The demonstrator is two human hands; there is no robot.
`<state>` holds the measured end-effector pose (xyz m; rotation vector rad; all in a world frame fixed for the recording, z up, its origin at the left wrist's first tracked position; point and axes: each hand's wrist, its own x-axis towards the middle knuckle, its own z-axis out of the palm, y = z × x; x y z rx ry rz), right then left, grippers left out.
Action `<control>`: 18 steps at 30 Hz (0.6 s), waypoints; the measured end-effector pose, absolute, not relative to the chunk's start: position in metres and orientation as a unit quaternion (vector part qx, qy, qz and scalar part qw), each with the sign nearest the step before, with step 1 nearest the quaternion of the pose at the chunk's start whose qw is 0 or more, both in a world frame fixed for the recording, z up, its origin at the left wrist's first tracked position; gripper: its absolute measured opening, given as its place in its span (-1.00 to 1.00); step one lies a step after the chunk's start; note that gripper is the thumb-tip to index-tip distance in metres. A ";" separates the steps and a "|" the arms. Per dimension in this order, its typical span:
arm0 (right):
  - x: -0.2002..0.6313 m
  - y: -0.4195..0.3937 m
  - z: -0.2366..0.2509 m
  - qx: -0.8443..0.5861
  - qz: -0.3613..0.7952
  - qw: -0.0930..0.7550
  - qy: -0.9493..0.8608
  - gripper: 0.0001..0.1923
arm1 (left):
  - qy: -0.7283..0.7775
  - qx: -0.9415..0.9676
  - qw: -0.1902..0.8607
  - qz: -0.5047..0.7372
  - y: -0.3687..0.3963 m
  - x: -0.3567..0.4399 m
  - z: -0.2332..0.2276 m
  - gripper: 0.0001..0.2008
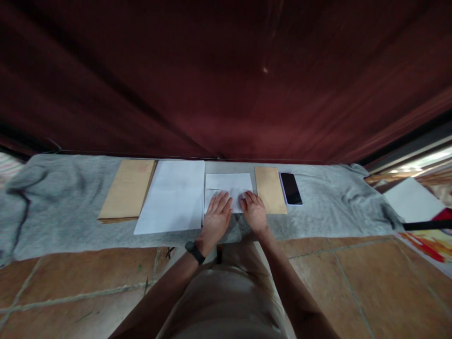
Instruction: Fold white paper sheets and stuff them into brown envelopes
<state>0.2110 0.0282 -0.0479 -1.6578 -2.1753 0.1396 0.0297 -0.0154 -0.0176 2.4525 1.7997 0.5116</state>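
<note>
A folded sheet of white paper (229, 181) lies in front of me on the grey cloth. Flat on its left part rests my left hand (218, 214), fingers stretched out; a dark band is on that wrist. My right hand (254, 210) touches the paper's right side with its fingers bent a little and the thumb out. Just right of it lies a single brown envelope (271, 188). Left of the folded paper is a stack of larger white sheets (173, 195), and beyond that a stack of brown envelopes (127, 188).
A phone (291, 189) with a dark screen lies right of the single envelope. Grey cloth (335, 202) covers the long narrow surface. A dark red wall-like panel (226, 94) rises behind it. Tiled floor (318, 263) shows below, and printed papers (427, 245) are at the far right.
</note>
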 end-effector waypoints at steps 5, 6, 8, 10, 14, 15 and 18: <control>0.210 0.028 -0.048 -0.595 0.048 0.196 -0.778 -0.60 | 0.579 0.805 0.046 0.119 -0.021 0.046 -0.028 -0.52; 0.210 0.028 -0.048 -0.596 0.048 0.197 -0.777 -0.60 | 0.583 0.803 0.045 0.116 -0.020 0.046 -0.030 -0.51; 0.209 0.029 -0.050 -0.596 0.046 0.201 -0.776 -0.60 | 0.587 0.800 0.043 0.111 -0.017 0.043 -0.032 -0.52; 0.208 0.031 -0.050 -0.597 0.046 0.207 -0.774 -0.61 | 0.593 0.797 0.039 0.110 -0.013 0.040 -0.033 -0.52; 0.206 0.036 -0.050 -0.597 0.050 0.210 -0.772 -0.60 | 0.594 0.796 0.033 0.109 -0.006 0.037 -0.034 -0.51; 0.206 0.037 -0.050 -0.598 0.050 0.209 -0.772 -0.60 | 0.594 0.796 0.032 0.109 -0.005 0.037 -0.035 -0.51; 0.206 0.040 -0.049 -0.597 0.055 0.203 -0.774 -0.60 | 0.596 0.794 0.036 0.110 -0.001 0.037 -0.035 -0.50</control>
